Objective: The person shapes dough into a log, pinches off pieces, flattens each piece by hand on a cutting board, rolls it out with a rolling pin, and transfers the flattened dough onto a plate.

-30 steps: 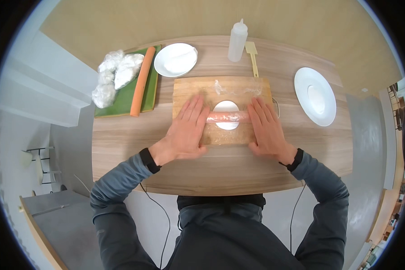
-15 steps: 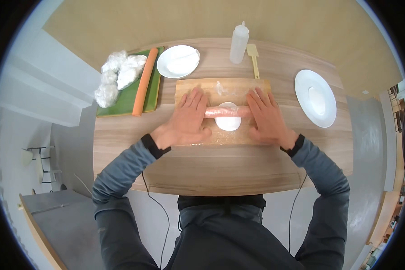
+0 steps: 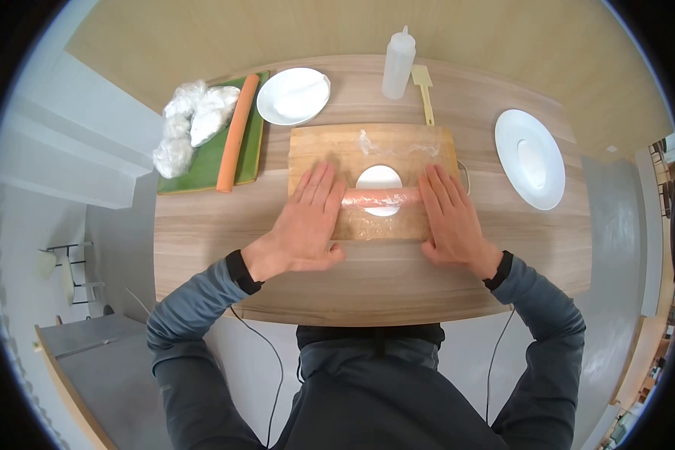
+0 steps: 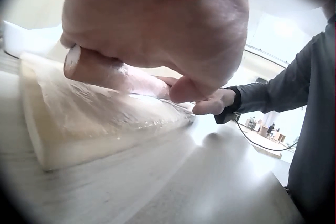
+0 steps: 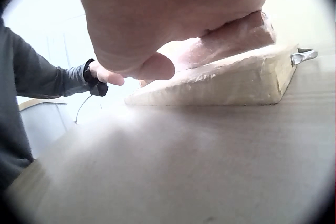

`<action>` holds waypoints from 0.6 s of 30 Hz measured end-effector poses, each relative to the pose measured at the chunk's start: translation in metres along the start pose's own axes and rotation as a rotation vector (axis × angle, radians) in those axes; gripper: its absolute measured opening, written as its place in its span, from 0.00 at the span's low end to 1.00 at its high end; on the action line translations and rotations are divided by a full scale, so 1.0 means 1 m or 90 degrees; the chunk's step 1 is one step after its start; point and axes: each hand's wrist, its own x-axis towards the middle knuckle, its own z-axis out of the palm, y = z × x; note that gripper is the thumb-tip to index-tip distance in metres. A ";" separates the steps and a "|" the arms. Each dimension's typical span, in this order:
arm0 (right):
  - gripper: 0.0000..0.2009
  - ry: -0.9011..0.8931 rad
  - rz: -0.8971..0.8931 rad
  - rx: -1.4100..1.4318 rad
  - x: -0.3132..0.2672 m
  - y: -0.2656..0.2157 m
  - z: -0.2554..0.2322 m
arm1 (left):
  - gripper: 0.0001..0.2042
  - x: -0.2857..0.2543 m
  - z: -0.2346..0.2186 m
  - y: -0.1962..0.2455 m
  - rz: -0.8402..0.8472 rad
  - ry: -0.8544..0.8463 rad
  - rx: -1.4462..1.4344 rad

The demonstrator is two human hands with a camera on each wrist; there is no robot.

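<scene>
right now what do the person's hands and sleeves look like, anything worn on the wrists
The left hand and right hand are ungloved. Long blue-grey sleeves look darker toward the upper arms. Each wrist has a black band with a small dark block, and a thin dark cable trails below.

Rolling pin (image 3: 381, 197) lies across dough (image 3: 379, 178) on board (image 3: 405, 139).

Beyond the board (image 3: 315, 142) lie 1 white bowl (image 3: 293, 96), 1 upright squeeze bottle (image 3: 399, 66) and 1 pale spatula (image 3: 424, 93).
</scene>
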 end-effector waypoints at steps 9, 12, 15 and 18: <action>0.51 -0.058 -0.015 0.025 -0.025 -0.016 -0.013 | 0.55 -0.023 0.004 0.018 0.017 -0.018 0.007; 0.50 -0.068 -0.019 0.038 -0.026 -0.016 -0.014 | 0.55 -0.027 0.003 0.023 0.013 -0.030 0.011; 0.49 -0.052 -0.023 0.050 -0.022 -0.012 -0.012 | 0.54 -0.023 0.004 0.016 0.014 -0.024 0.011; 0.47 -0.043 -0.002 0.053 0.000 0.002 -0.005 | 0.52 -0.002 0.007 -0.002 -0.014 -0.012 0.021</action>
